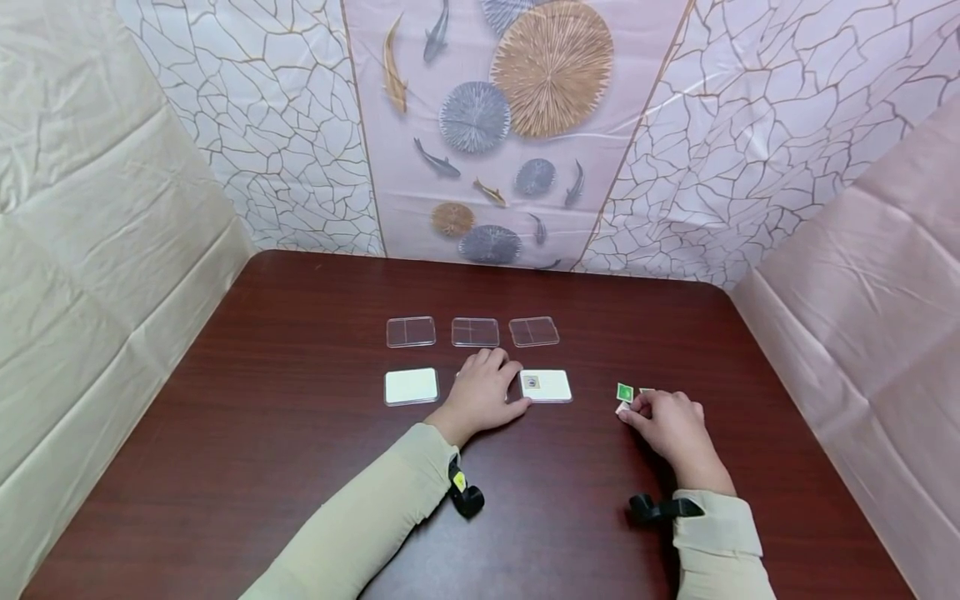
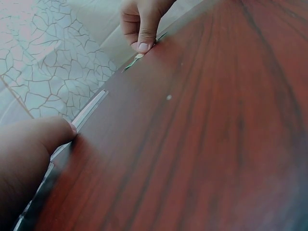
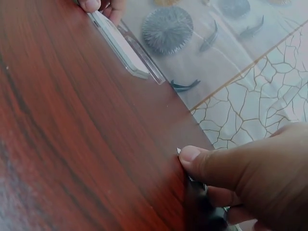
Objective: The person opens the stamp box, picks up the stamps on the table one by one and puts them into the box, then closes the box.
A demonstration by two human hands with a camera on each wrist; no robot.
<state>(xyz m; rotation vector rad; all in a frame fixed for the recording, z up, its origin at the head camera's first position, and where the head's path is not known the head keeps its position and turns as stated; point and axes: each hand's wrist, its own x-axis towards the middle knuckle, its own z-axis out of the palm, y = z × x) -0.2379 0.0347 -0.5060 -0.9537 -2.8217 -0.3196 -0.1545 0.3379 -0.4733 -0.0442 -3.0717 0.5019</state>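
Note:
My left hand grips the left end of a clear flat case with a white insert, thumb at its near edge and forefinger at its far edge. A small square picture piece lies on that insert. Another case is mostly hidden under the same hand. My right hand, at the right of the table, pinches a small white-edged piece between thumb and fingers. Beside those fingertips lies a green stamp-like square, and a further green piece shows partly behind the hand.
Three clear lids stand in a row behind the cases. A white-filled case lies left of my left hand. The dark red wooden table meets patterned cloth at the back and plain cloth at the sides.

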